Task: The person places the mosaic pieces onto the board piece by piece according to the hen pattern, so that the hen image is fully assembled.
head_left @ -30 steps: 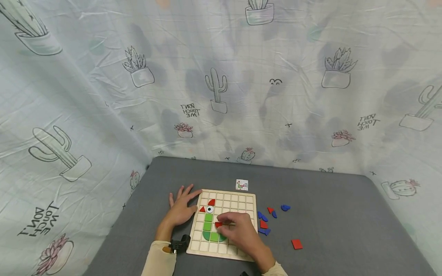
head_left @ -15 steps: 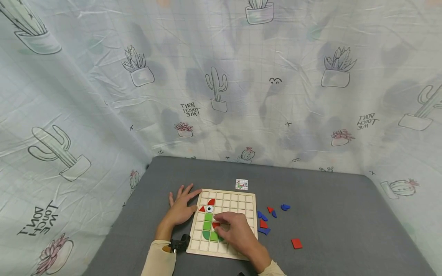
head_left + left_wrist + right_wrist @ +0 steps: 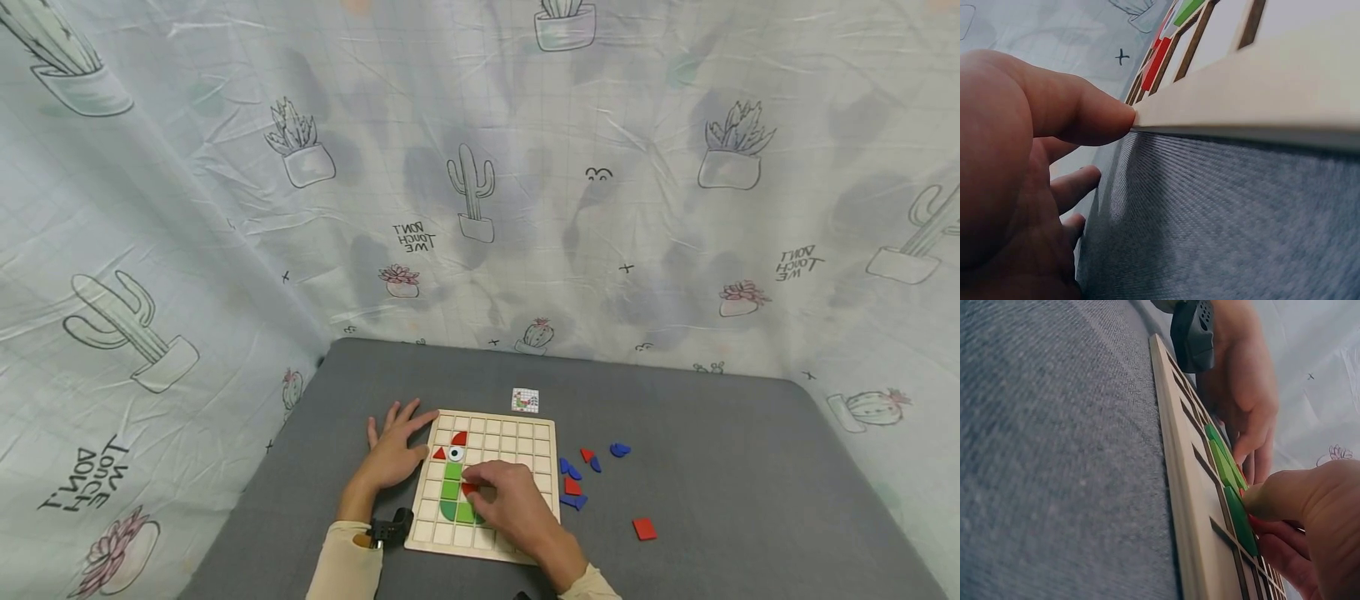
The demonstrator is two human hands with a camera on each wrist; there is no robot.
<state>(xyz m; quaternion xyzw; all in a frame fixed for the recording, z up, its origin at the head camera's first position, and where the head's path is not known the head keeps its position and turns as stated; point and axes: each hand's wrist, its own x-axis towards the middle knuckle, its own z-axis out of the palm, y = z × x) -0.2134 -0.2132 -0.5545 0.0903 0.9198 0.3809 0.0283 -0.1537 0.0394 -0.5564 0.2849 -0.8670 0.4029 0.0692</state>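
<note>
My right hand (image 3: 517, 504) is over the wooden grid board (image 3: 525, 428), thumb and fingertips pinching a red curved piece (image 3: 468, 489). That piece lies low at the board, right of the green squares (image 3: 450, 490) and just above a dark green curved piece (image 3: 1240, 520); the fingers partly hide it. My left hand (image 3: 392, 457) rests at the board's left edge with fingers spread, its thumb (image 3: 1094, 115) touching the rim. A white eye piece (image 3: 455, 453), a red triangle (image 3: 438, 453) and a red quarter piece (image 3: 460, 437) sit in cells above the green ones.
Several loose blue pieces (image 3: 573, 502) and red pieces (image 3: 572, 487) lie right of the board on the grey table (image 3: 720, 467). A red square (image 3: 644, 529) sits farther right. Behind the board lies a small pattern card (image 3: 525, 401). A patterned curtain (image 3: 540, 208) hangs behind.
My right hand has shifted slightly left with the red curved piece, bringing it against the green squares. In the last half second it has barely moved. My left hand stays in place.
</note>
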